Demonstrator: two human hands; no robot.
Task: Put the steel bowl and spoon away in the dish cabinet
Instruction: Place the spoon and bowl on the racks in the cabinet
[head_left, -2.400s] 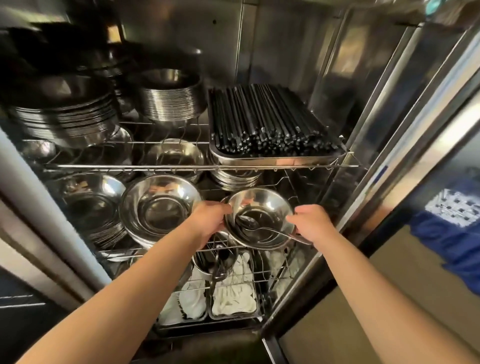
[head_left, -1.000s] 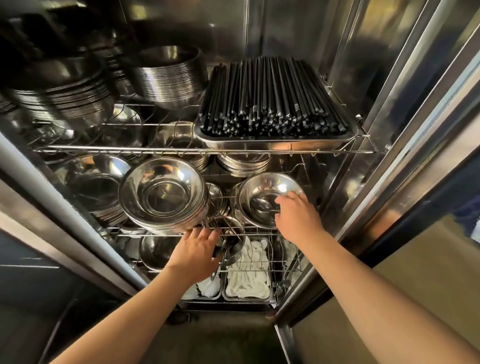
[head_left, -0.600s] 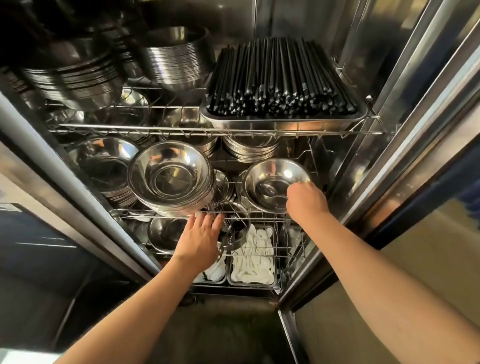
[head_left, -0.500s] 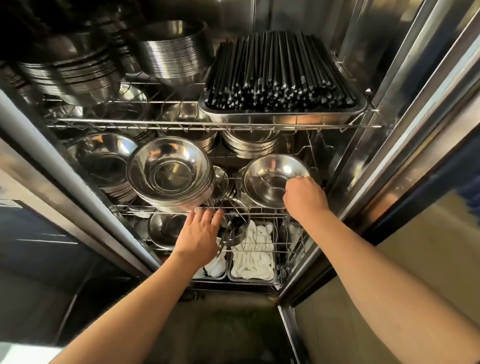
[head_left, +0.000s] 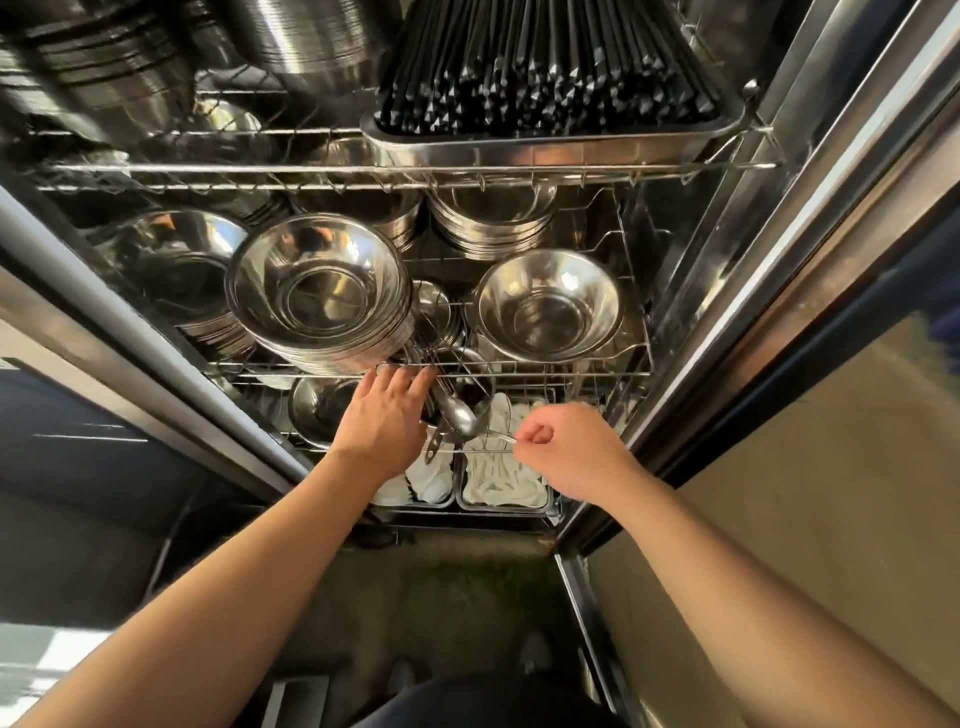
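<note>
The steel bowl (head_left: 548, 306) sits upright and empty on the right side of the middle wire shelf (head_left: 519, 373), with no hand on it. My right hand (head_left: 569, 449) is below and in front of it, at the lower shelf's front, fingers pinched on the thin handle of the spoon (head_left: 460, 415). The spoon's head points left, over a steel cup of utensils. My left hand (head_left: 384, 415) is flat with its fingers spread, the tips touching the middle shelf's front rail beside the spoon's head.
A stack of larger steel bowls (head_left: 317, 291) fills the middle shelf's left. A tray of black chopsticks (head_left: 545, 67) lies on the top shelf. Trays of white spoons (head_left: 504, 480) sit at the bottom. The cabinet's steel frame (head_left: 769, 270) stands close on the right.
The bowl went from both hands onto the middle shelf. My right hand lifted the spoon out of it and dropped to the lower shelf. My left hand stayed at the shelf rail.
</note>
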